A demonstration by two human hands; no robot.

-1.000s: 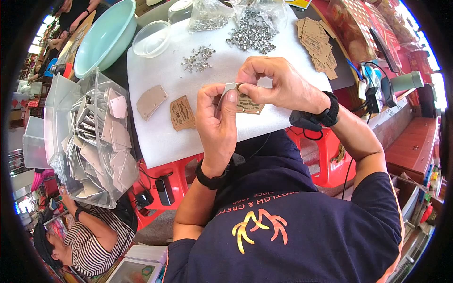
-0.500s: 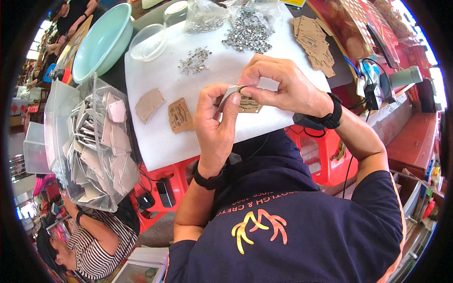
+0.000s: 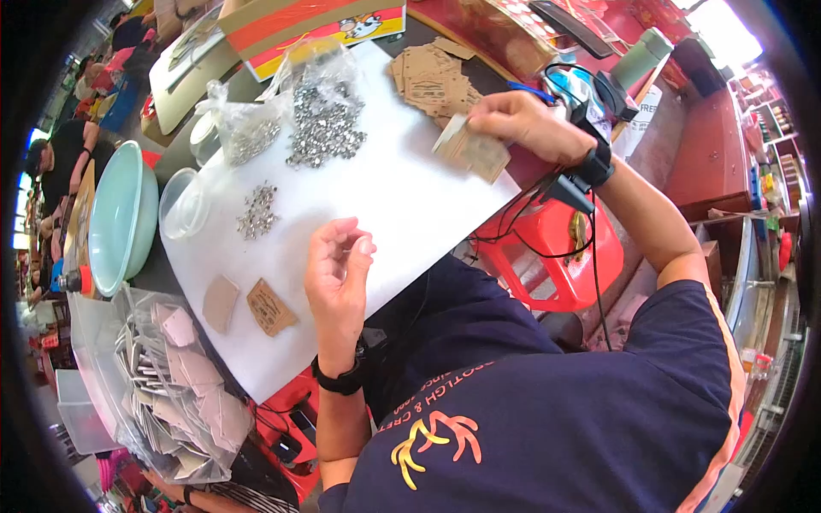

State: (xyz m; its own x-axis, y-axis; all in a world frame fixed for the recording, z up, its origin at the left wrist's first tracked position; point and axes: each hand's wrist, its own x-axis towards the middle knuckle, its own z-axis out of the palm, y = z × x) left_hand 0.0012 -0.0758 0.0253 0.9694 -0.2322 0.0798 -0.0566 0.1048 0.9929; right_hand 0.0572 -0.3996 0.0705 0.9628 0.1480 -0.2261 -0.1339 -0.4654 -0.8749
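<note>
The right fingers (image 3: 492,122) pinch a blurred card (image 3: 481,157) by one edge near the pile (image 3: 432,85), apparently to spare its face; the left fingers (image 3: 327,236), half-curled, seem empty.

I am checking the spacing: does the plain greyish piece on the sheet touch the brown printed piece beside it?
Apart. The head view shows white sheet between the greyish piece and the brown printed piece.

Bright; glare upper right; edges bowed, corners black.
</note>
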